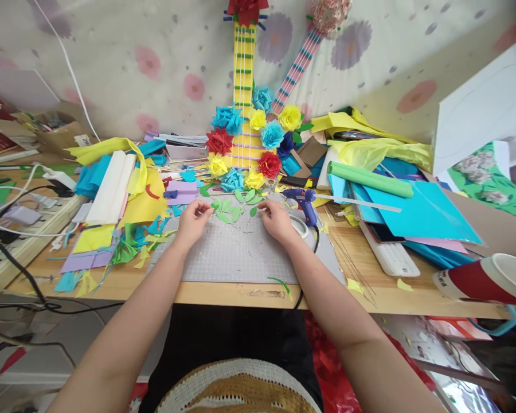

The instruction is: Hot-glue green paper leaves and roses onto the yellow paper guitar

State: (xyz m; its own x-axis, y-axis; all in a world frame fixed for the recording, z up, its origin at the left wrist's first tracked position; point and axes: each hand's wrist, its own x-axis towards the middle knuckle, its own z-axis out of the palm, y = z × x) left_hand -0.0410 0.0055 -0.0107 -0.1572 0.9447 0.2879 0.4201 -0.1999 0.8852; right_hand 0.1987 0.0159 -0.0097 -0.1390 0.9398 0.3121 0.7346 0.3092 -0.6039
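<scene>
Flower-printed cloth backs a cluttered wooden desk [223,293] strewn with coloured paper scraps. A paper guitar [243,86] ringed with paper flowers leans against the far wall. On the grey cutting mat [236,255] at the near middle, the left hand [192,221] and right hand [277,221] each pinch one end of a green leaf sprig [234,209] with fingers drawn close. A blue glue gun [303,202] lies just right of the right hand, with a green paper roll [370,179] farther right.
</scene>
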